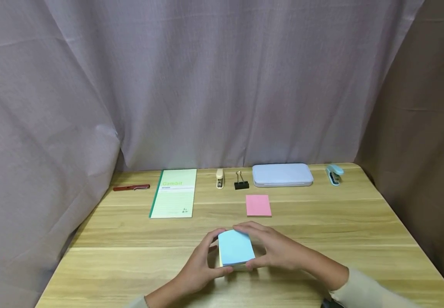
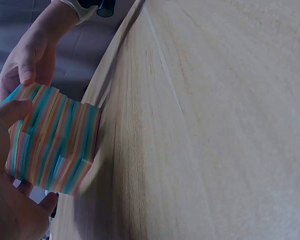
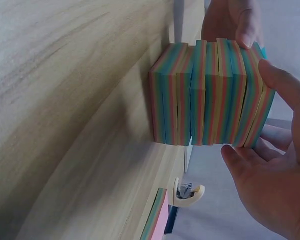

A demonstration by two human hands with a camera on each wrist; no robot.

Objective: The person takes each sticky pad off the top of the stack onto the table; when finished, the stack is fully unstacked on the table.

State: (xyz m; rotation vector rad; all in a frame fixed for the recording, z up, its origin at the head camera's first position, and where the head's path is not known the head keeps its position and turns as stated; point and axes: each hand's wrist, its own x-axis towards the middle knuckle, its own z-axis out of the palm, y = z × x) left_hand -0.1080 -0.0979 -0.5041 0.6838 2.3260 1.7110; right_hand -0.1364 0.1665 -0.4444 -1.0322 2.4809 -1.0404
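A tall stack of sticky note pads with a light blue top stands at the near middle of the table. Its sides show many stripes of blue, pink and yellow, and some pads jut out unevenly. From the left, my left hand grips the upper part, thumb on the near side and fingers toward the far side. My right hand holds the top right in the same way, its fingertips at the far top edge. In the right wrist view the stack's lower end is right at the tabletop.
A pink sticky note pad lies beyond the stack. Along the back are a red pen-like item, a green notebook, a cream stapler, a black binder clip, a pale blue case and a blue stapler. Grey curtains hang behind.
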